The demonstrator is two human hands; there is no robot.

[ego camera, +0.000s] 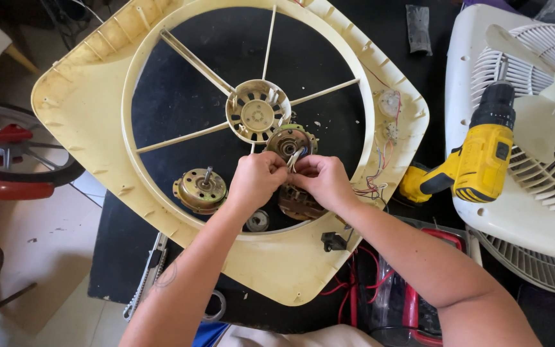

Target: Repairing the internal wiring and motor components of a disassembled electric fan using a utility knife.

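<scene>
At frame centre, the left hand and right hand meet, fingers pinched closed on a small bundle of wires, white and bluish, coming off a motor part. Exactly which strands each hand grips is hard to tell. All sits inside a yellowed cream fan housing with thin spokes and a round hub. A brass-coloured motor lies lower left of the hands. A yellow cordless drill rests right, on a white fan grille. The bench is black; pale floor at left.
</scene>
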